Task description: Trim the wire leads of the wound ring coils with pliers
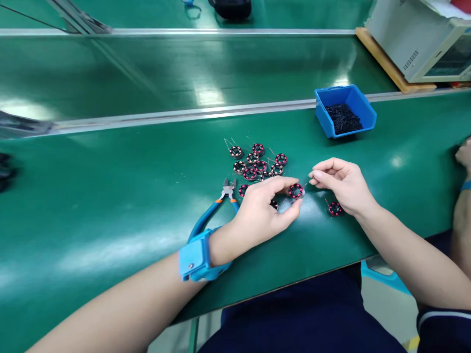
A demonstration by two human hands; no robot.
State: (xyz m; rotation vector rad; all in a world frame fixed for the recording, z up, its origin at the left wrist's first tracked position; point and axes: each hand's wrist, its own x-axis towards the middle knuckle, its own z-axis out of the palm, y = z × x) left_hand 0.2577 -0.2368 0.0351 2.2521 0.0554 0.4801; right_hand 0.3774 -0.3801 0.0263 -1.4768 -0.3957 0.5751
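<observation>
Between the thumb and fingertips of my left hand [270, 203] is a small ring-shaped coil [295, 191] with red and black segments and thin wire leads. My right hand [340, 185] is closed in a pinch just right of that coil; what lies between its fingertips is too small to make out, near a thin wire end. Another red coil [334, 209] lies on the bench below my right hand. Several similar coils [260, 166], some red and some copper-coloured, sit in a cluster beyond my left hand. Wire cutters [208, 215] with blue handles lie partly under my left forearm, jaws apart.
A blue bin [362, 110] with many short black pieces [344, 119] stands at the back right of the green bench [128, 196]. Behind runs a metal rail [191, 115]. A grey-white machine [415, 39] rests on wood at the upper right. Another person's arm [461, 215] shows at the right edge.
</observation>
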